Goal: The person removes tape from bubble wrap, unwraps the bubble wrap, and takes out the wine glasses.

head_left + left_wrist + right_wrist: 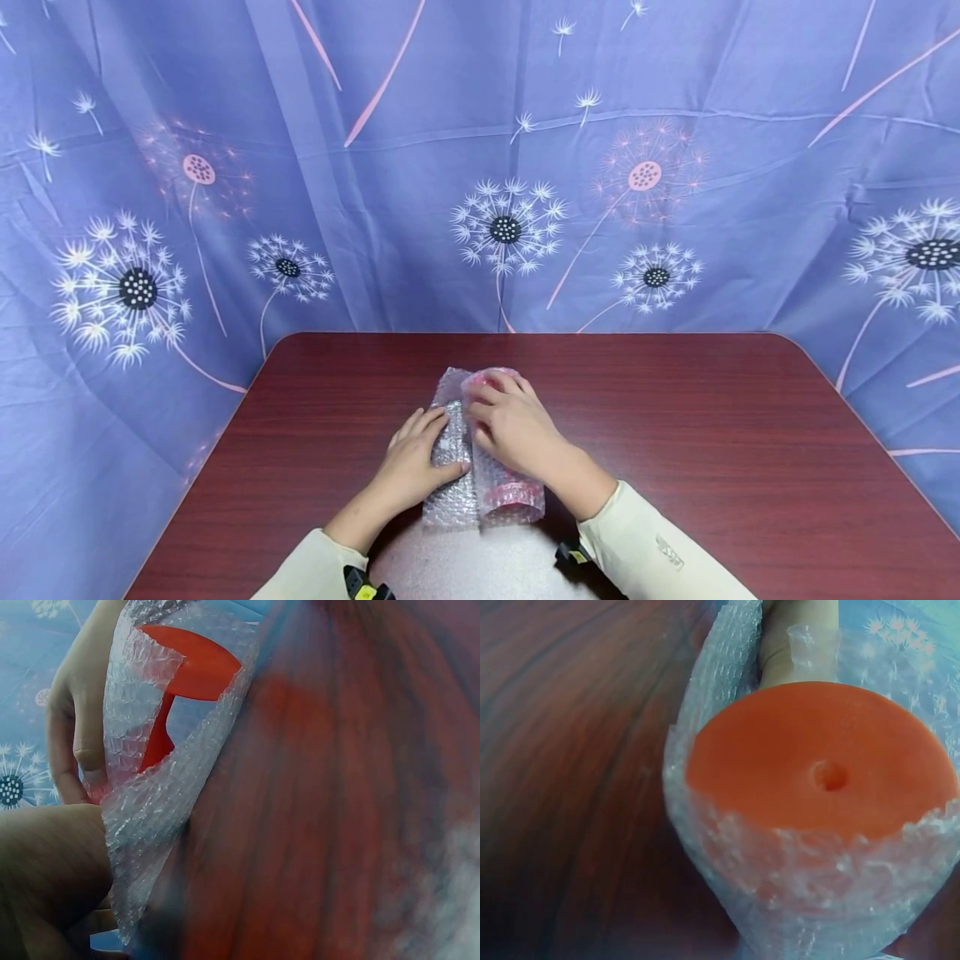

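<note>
A red spool-shaped thing lies rolled in clear bubble wrap on the table. Its flat round end, with a small hole in the middle, faces the right wrist view as an orange-red disc. From the left wrist view a red end disc and a narrower stem show inside the wrap. My right hand grips the rolled part from above, fingers curled over it. With fingers spread, my left hand presses on the flat length of wrap, its thumb close to the roll.
The dark red wood-grain table has rounded far corners. A blue curtain printed with dandelions hangs behind it and at both sides. Black wrist devices are worn at the cream sleeves.
</note>
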Motion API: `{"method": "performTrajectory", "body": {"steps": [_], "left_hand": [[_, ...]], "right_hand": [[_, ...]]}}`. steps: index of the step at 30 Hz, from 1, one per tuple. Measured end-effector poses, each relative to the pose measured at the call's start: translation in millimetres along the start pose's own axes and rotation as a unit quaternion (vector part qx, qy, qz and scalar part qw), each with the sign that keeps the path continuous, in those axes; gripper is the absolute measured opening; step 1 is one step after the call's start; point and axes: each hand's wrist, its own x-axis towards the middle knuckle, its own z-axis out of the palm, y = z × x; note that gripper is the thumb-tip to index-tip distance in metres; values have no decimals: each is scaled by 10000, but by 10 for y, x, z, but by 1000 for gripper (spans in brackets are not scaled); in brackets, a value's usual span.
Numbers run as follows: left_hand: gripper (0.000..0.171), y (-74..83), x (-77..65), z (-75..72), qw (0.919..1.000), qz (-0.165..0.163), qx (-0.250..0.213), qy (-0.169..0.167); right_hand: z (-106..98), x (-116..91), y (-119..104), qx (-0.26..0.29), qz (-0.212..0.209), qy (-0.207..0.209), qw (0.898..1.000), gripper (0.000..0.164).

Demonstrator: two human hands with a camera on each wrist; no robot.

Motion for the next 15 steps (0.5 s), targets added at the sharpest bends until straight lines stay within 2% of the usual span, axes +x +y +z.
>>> {"method": "performTrajectory", "body": {"steps": [15], "left_hand": [[85, 11, -2, -7, 10000, -50, -10, -58]], "right_hand": [[-12, -42, 74, 137, -97, 118, 9998, 16]]}}
